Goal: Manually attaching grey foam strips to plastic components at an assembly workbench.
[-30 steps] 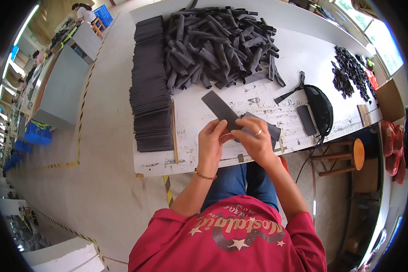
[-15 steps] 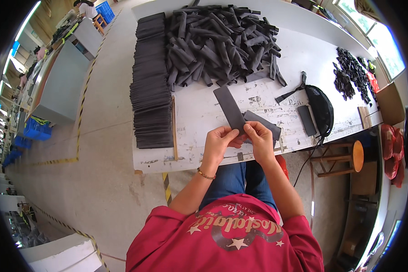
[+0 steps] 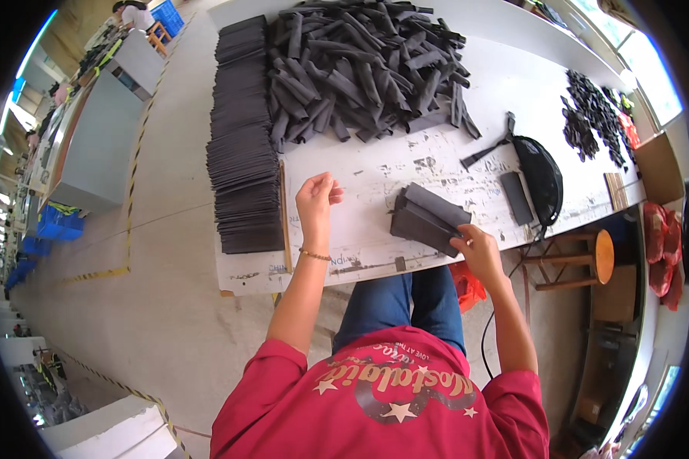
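Note:
A small heap of folded dark grey fabric strips (image 3: pixel 429 220) lies on the white worktable near its front edge. My right hand (image 3: pixel 478 249) is at the heap's right end, its thumb and fingers pinched on the edge of a strip. To the left, my left hand (image 3: pixel 318 197) hovers over the table with its fingers loosely curled and slightly apart, and I see nothing in it. Beside it stands a long, tightly packed row of flat dark fabric strips (image 3: pixel 243 145), with a thin wooden stick (image 3: pixel 286 222) along its right side.
A big pile of loose dark fabric strips (image 3: pixel 367 65) covers the table's far side. Right of the heap lie a single strip (image 3: pixel 517 197) and a black pouch with straps (image 3: pixel 540 180). Small black pieces (image 3: pixel 589 115) lie farther right. A wooden stool (image 3: pixel 582 258) stands under the right edge.
Both hands held one strip together before. My left hand has let go and moved left and forward; my right hand has moved right and down to the heap's end.

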`<move>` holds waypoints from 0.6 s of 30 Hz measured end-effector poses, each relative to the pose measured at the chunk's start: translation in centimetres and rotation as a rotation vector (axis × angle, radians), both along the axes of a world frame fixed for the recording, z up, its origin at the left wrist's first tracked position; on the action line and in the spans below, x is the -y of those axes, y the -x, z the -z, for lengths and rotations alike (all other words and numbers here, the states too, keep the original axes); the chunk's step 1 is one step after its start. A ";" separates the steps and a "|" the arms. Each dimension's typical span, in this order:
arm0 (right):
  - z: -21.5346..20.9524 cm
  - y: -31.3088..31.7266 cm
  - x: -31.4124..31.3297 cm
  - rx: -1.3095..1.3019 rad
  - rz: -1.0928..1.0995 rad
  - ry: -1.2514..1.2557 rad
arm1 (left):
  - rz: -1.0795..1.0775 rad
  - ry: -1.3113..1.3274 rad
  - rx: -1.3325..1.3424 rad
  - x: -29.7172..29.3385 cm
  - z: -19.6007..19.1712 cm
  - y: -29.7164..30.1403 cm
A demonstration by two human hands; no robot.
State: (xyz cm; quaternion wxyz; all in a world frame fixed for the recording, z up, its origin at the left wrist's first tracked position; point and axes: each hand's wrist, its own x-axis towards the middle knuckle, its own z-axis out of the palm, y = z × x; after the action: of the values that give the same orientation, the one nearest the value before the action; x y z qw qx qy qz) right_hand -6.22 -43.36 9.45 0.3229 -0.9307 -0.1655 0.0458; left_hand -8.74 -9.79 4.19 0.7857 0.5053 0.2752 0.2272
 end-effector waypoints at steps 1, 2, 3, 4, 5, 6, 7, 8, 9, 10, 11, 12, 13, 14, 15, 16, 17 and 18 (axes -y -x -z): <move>-0.4 -0.4 -0.7 0.002 -0.001 -0.005 | -0.036 -0.042 0.023 -0.3 0.5 -1.2; -0.9 -0.6 -0.2 0.086 0.061 0.022 | -0.058 -0.133 0.058 -1.0 0.4 -2.4; -1.2 -0.6 0.4 0.161 0.112 0.045 | -0.054 -0.222 0.106 -3.3 1.0 -2.9; -0.7 -2.0 1.6 0.184 0.141 0.077 | -0.026 -0.386 0.103 -5.9 1.4 -3.3; 0.3 -3.6 3.4 0.213 0.168 0.039 | -0.067 -0.303 0.188 -6.8 1.2 -4.5; 1.2 -5.2 5.2 0.209 0.231 0.103 | -0.112 -0.398 0.115 -8.0 1.2 -5.6; 2.3 -6.7 6.8 0.205 0.286 0.159 | -0.166 -0.502 0.044 -9.0 1.1 -6.9; 3.5 -8.0 8.7 0.208 0.317 0.171 | -0.144 -0.590 -0.015 -9.0 0.8 -8.5; 4.4 -9.1 10.0 0.328 0.342 0.227 | -0.131 -0.685 -0.075 -9.2 0.7 -9.9; 5.2 -10.2 11.3 0.447 0.362 0.282 | -0.119 -0.768 -0.129 -9.3 1.2 -11.6; 5.5 -11.2 11.3 0.444 0.368 0.278 | -0.113 -0.775 -0.128 -9.5 1.5 -12.7; 5.8 -12.2 11.1 0.436 0.337 0.382 | -0.154 -0.991 -0.144 -9.8 1.7 -13.7; 6.2 -13.0 10.7 0.427 0.302 0.483 | -0.198 -1.211 -0.162 -10.2 1.9 -14.5; 6.8 -13.5 9.9 0.367 0.221 0.601 | -0.222 -1.277 -0.216 -11.0 2.5 -14.9; 8.0 -14.0 10.5 0.524 0.173 0.736 | -0.225 -1.325 -0.348 -10.4 2.5 -16.0; 8.6 -14.3 11.9 0.463 0.099 0.939 | -0.239 -1.338 -0.350 -9.3 2.6 -17.0; 9.1 -14.5 12.0 0.402 0.004 1.129 | -0.278 -1.389 -0.420 -9.4 3.1 -17.7; 9.0 -14.3 11.8 0.410 0.003 1.038 | -0.314 -1.395 -0.427 -9.4 3.5 -17.9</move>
State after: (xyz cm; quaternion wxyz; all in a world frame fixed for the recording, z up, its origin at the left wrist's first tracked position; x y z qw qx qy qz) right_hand 8.13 -55.20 0.50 -0.2166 -0.9577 -0.1795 -0.0614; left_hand 9.12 -0.43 0.66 0.1705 0.8743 0.2828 0.3557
